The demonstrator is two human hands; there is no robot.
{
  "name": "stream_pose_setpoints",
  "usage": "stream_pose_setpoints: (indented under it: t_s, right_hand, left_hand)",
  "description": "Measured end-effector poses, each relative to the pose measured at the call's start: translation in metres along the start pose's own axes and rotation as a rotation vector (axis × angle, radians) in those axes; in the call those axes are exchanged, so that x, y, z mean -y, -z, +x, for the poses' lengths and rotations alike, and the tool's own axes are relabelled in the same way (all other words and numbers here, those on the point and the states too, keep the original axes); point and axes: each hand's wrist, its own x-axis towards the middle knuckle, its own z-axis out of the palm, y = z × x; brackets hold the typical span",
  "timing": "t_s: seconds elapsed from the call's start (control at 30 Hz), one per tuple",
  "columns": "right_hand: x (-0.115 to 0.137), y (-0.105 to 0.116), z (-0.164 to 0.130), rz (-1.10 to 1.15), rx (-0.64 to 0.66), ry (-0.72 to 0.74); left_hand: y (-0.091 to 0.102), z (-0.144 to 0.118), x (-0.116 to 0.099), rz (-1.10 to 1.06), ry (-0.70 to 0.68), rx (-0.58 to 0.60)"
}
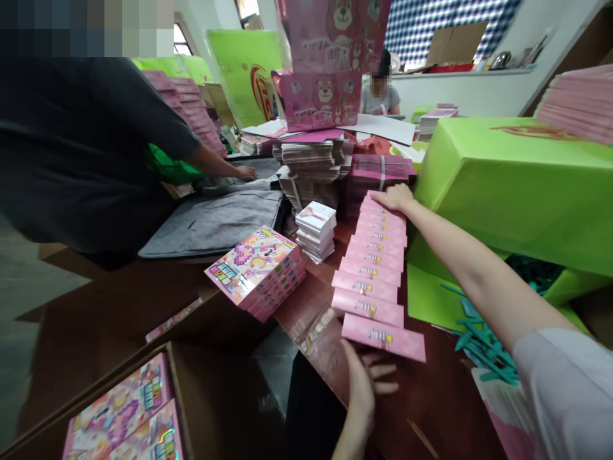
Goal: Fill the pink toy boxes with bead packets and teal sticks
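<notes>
A long row of overlapping pink printed packets (376,259) runs along the brown table away from me. At its near end, one packet (383,337) lies slightly askew. My left hand (366,380) is just below that packet with fingers spread and nothing held; whether the thumb touches its edge, I cannot tell. At the far end of the row, my right hand (396,197) rests with fingers stretched over the last packets. To the left of the row are a stack of small white cards (316,227) and a stack of colourful pink boxes (258,268).
A green carton (517,185) stands at right, above teal plastic tools (488,345). Bundled cardboard stacks (313,166) rise behind. An open carton (179,396) holds boxes at lower left. A co-worker's hand (246,172) touches a grey bag (220,220).
</notes>
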Motion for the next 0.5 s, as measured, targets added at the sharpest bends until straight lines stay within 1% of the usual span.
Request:
stream_pose_setpoints:
  t_s: [0.03,0.07,0.1,0.13,0.17,0.23,0.3,0.37,0.43,0.5]
  right_hand:
    - [0.002,0.001,0.000,0.003,0.068,-0.031]
    - [0.004,0.003,-0.001,0.019,0.121,-0.061]
    - [0.008,0.004,-0.004,0.038,0.147,-0.080]
    - [0.013,0.005,-0.009,0.055,0.152,-0.085]
    - [0.019,0.007,-0.016,0.067,0.154,-0.081]
    - [0.033,0.011,-0.037,0.099,0.154,-0.055]
    - [0.045,0.018,-0.065,0.154,0.127,-0.035]
    - [0.052,0.027,-0.100,0.257,0.036,-0.020]
    - [0.047,0.037,-0.139,0.444,-0.094,-0.016]
    - [0.029,0.043,-0.181,0.721,-0.215,-0.070]
  left_hand:
    - [0.004,-0.002,-0.006,-0.155,0.145,0.103]
    - [0.008,-0.003,-0.013,-0.283,0.242,0.189]
    - [0.014,-0.003,-0.020,-0.375,0.295,0.246]
    - [0.020,-0.005,-0.027,-0.429,0.319,0.270]
    - [0.025,-0.008,-0.031,-0.446,0.329,0.269]
    - [0.036,-0.021,-0.033,-0.424,0.319,0.245]
    - [0.047,-0.046,-0.026,-0.382,0.289,0.224]
    - [0.062,-0.077,-0.016,-0.332,0.200,0.170]
    - [0.080,-0.107,-0.014,-0.265,0.061,0.043]
    - [0.099,-0.130,-0.021,-0.185,-0.133,-0.123]
